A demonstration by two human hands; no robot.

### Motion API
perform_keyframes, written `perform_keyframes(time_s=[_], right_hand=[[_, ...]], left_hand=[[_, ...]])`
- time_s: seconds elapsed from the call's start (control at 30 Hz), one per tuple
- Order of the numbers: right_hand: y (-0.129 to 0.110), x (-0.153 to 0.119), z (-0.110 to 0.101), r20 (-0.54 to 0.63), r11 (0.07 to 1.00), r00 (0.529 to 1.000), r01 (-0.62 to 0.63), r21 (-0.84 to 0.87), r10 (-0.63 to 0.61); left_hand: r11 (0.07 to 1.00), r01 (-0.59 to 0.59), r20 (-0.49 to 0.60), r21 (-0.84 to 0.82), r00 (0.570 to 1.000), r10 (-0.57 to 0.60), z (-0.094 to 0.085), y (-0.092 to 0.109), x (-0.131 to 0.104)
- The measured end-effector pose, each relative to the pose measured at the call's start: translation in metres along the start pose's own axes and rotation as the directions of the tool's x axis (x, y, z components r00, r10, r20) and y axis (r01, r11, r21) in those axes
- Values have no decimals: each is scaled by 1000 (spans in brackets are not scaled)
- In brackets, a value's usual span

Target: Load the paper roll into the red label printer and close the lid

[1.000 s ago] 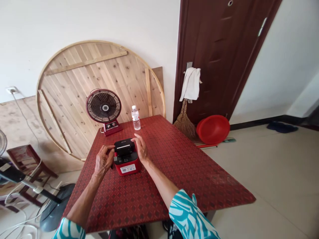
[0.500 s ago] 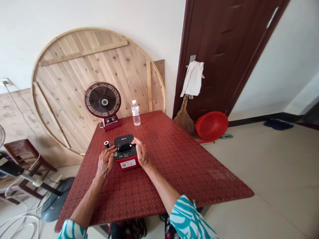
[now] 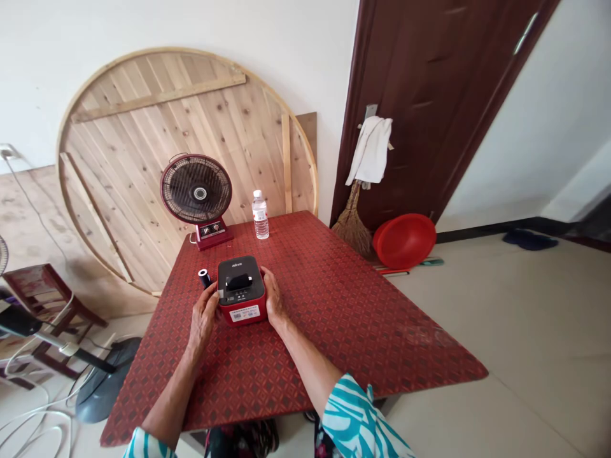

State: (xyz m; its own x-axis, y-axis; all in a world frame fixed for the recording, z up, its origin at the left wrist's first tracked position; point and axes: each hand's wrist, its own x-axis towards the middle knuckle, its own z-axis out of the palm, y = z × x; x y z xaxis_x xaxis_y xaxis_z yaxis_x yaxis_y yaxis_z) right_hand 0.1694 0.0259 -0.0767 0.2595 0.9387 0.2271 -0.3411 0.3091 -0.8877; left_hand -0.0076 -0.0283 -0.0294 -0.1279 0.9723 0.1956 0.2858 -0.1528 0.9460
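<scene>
Head cam, looks fwd/down, table mid-view.

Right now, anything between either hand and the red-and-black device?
Nothing visible: left hand and right hand are at opposite sides of the device. The small roll stands just beyond the left fingers, not in between.

A round wooden panel [image 3: 186, 152] leans against the white wall [image 3: 296, 38]. The dark brown door [image 3: 429, 102] stands beside pale floor tiles [image 3: 458, 305].

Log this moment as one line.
left hand: at box's left side | right hand: at its right side | lid: down | roll: on table, beyond left hand
</scene>
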Motion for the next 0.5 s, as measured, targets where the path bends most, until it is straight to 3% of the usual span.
perform_keyframes(time_s=[0.3,0.5], right_hand=[[4,0,-2,-2,999,1000,18,-38,-18],[5,1,-4,5,1000,1000,7,-18,-7]], left_hand=[[916,167,51,-364,986,-160,5,-7,17],[895,227,128,-384,973,-191,2,-4,20]])
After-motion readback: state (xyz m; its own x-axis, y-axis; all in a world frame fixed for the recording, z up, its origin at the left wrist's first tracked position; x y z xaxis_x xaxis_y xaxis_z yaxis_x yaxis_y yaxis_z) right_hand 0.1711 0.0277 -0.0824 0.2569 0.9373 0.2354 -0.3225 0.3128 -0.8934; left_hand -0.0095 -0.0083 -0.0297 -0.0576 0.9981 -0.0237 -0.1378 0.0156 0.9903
